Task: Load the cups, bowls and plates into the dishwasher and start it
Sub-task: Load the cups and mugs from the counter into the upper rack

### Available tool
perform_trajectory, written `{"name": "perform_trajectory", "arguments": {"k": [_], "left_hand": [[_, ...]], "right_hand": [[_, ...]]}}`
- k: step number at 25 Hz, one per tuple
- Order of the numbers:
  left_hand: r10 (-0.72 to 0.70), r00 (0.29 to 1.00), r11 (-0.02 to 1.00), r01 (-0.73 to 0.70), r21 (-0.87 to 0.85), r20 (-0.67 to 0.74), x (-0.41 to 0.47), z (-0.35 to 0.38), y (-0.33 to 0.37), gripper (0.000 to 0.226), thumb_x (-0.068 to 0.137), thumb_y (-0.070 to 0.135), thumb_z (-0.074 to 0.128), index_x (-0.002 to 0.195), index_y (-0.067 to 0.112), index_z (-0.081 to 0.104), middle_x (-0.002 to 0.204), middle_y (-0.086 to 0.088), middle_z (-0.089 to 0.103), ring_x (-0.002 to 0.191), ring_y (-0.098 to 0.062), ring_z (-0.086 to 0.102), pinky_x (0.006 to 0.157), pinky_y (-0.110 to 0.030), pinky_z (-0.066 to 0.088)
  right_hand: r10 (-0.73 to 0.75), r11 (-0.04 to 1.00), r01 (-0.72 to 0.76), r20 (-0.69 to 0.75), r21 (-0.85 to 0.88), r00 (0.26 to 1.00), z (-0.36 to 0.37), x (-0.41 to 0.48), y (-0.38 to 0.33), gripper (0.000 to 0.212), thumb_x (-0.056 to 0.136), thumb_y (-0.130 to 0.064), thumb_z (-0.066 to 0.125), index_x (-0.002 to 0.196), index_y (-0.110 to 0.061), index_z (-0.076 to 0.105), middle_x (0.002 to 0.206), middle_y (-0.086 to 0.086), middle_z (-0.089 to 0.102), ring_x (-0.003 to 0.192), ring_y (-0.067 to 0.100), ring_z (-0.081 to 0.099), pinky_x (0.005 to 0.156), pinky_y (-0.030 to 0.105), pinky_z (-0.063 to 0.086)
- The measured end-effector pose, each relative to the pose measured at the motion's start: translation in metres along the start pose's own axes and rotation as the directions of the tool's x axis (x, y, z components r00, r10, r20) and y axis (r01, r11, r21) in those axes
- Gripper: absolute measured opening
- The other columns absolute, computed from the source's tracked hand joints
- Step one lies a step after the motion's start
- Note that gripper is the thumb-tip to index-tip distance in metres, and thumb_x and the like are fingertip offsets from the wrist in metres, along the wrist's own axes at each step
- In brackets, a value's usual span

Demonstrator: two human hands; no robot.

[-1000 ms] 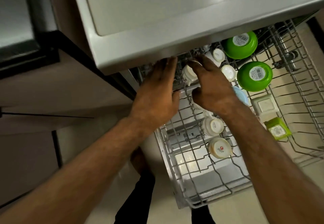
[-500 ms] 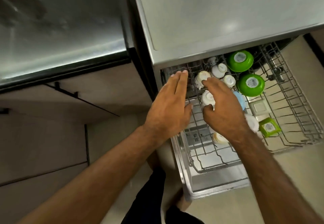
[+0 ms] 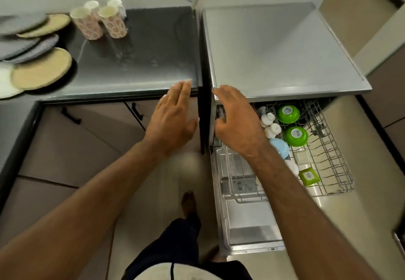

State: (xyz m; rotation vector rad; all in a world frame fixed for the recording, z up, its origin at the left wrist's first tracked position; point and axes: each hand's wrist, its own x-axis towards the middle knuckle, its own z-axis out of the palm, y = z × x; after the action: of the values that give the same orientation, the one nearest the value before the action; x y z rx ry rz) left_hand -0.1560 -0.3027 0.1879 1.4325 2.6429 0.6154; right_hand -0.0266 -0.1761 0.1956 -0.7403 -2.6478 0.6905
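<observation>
A dark countertop (image 3: 142, 60) fills the upper left of the frame. Near its back stand four tall cups (image 3: 112, 22), two of them patterned; at its left edge lie overlapping tan plates (image 3: 41, 68) and grey plates (image 3: 26, 47). At the right, the pulled-out wire rack (image 3: 335, 170) carries two upturned green bowls (image 3: 295, 136), small white cups (image 3: 272, 129), a blue bowl (image 3: 279, 148) and a green square dish (image 3: 309, 176)

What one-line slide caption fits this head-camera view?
Left hand and right hand hover open beside the part-loaded dishwasher rack; cups and plates wait on the counter.
</observation>
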Motion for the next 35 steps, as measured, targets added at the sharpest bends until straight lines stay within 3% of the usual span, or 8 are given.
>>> {"name": "perform_trajectory", "arguments": {"k": [11, 23, 35], "left_hand": [[-0.130, 0.963, 0.986, 0.151, 0.071, -0.236, -0.005, -0.107, -0.070, 0.098, 0.091, 0.043, 0.066, 0.163, 0.013, 0.007, 0.169, -0.012, 0.013, 0.156, -0.029, 0.014, 0.123, -0.049, 0.025], [-0.179, 0.953, 0.972, 0.210, 0.104, -0.243, 0.057, -0.195, -0.248, 0.100, 0.092, 0.048, 0.065, 0.163, 0.017, 0.001, 0.170, -0.009, 0.007, 0.157, -0.026, 0.008, 0.125, -0.049, 0.021], [-0.250, 0.941, 0.962, 0.268, 0.053, -0.227, 0.137, -0.192, -0.326, 0.100, 0.095, 0.051, 0.060, 0.163, 0.022, -0.007, 0.171, -0.005, -0.001, 0.157, -0.021, 0.000, 0.127, -0.042, 0.012]], "right_hand": [[-0.194, 0.980, 0.196, 0.051, -0.034, 0.980, -0.029, 0.058, -0.107, 0.072, 0.089, -0.008, 0.060, 0.155, -0.022, 0.034, 0.162, 0.003, 0.030, 0.149, 0.019, 0.026, 0.120, 0.033, 0.025], [-0.220, 0.975, 0.221, 0.019, -0.012, 0.975, 0.067, 0.200, -0.239, 0.074, 0.090, -0.021, 0.068, 0.156, -0.024, 0.033, 0.161, 0.001, 0.031, 0.148, 0.018, 0.029, 0.120, 0.041, 0.032], [-0.233, 0.972, 0.233, 0.098, 0.015, 0.968, 0.116, 0.312, -0.250, 0.074, 0.093, -0.026, 0.067, 0.156, -0.028, 0.028, 0.162, 0.000, 0.030, 0.148, 0.020, 0.031, 0.118, 0.040, 0.029]]}}
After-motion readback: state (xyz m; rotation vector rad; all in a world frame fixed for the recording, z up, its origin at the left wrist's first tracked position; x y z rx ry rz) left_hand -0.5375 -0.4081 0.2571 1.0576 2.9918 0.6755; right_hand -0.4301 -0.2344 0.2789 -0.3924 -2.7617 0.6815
